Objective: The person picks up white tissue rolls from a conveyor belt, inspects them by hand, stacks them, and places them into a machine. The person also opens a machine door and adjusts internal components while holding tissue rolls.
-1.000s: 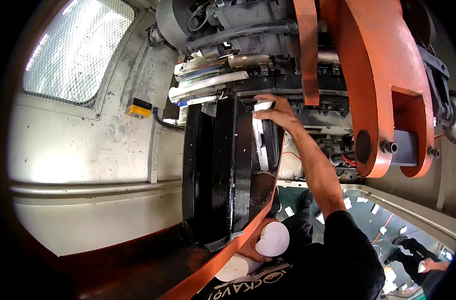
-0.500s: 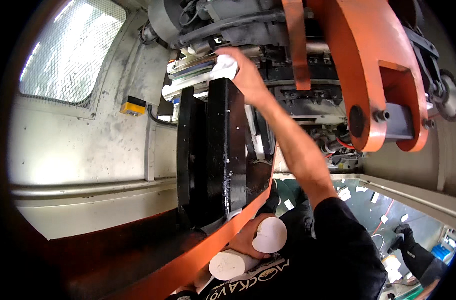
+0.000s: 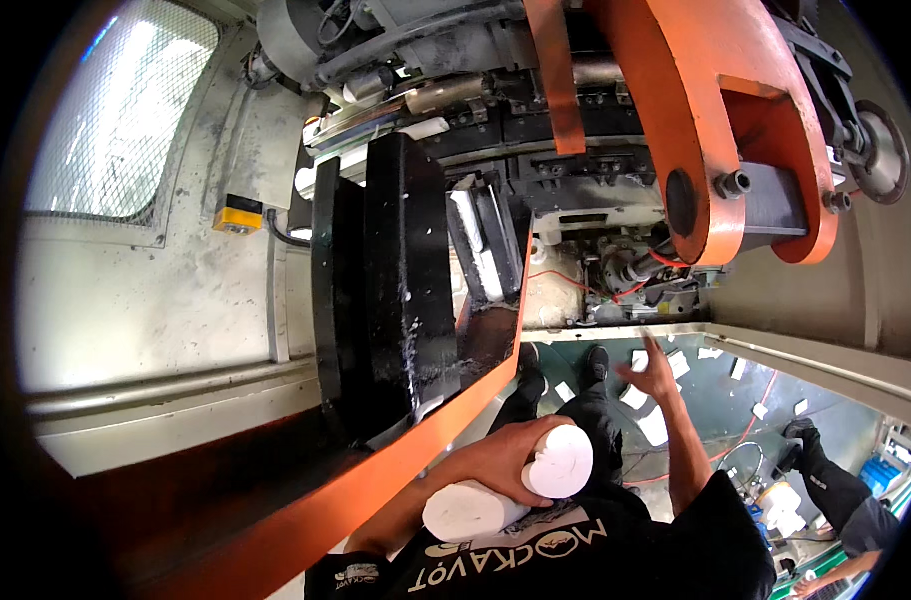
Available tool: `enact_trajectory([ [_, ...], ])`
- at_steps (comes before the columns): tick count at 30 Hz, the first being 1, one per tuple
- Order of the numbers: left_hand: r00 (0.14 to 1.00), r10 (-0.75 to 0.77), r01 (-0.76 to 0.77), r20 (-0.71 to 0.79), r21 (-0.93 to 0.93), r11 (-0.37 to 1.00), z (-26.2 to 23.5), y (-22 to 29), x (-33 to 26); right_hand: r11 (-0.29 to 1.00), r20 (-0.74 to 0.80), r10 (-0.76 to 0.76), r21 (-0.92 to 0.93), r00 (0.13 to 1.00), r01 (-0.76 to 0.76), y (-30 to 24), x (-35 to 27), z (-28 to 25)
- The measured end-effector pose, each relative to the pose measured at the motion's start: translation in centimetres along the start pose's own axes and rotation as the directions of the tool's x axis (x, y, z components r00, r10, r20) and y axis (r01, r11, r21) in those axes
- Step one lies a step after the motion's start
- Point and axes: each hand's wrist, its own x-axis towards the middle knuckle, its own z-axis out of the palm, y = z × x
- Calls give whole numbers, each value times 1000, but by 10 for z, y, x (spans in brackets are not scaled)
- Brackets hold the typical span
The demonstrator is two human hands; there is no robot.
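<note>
My left hand (image 3: 511, 462) is closed around two thick white rolls, held against my chest. The upper white roll (image 3: 561, 462) shows its round end; the lower white roll (image 3: 474, 512) lies beside it, angled to the left. What they are made of, I cannot tell. Out over the floor on the right, my right hand (image 3: 652, 378) has its fingers apart and nothing visible in it. Left of centre stand tall black metal plates (image 3: 406, 280) with white crumbs on them. Behind these plates, a white strip (image 3: 426, 130) sits in the machine.
An orange rail (image 3: 416, 425) runs diagonally before me. A heavy orange arm (image 3: 696, 130) hangs at upper right. A yellow-black box (image 3: 240, 214) is fixed to the left wall below a mesh window (image 3: 126, 110). White scraps (image 3: 653, 428) litter the floor; another person's leg (image 3: 826, 480) shows at right.
My right hand has drawn back from the machine, where it was at a white piece, down to the right. The left hand keeps the two rolls. The view has shifted slightly.
</note>
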Motion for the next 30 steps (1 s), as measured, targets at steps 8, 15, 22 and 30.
enact_trajectory([
  [8,994,-22,22,-104,-6,1000,3,6,-19,670,172,-668,-283,724,686,-399,171,-100],
  [15,972,-82,63,-219,-92,994,8,-4,-31,758,562,-393,-250,728,603,-413,227,-65],
  [22,980,-80,63,-181,-96,993,-3,7,-14,838,218,-546,153,809,524,-414,248,-95],
  [30,985,-62,50,-163,-80,996,-6,-1,-13,638,-384,-740,-144,551,757,-372,77,-107],
])
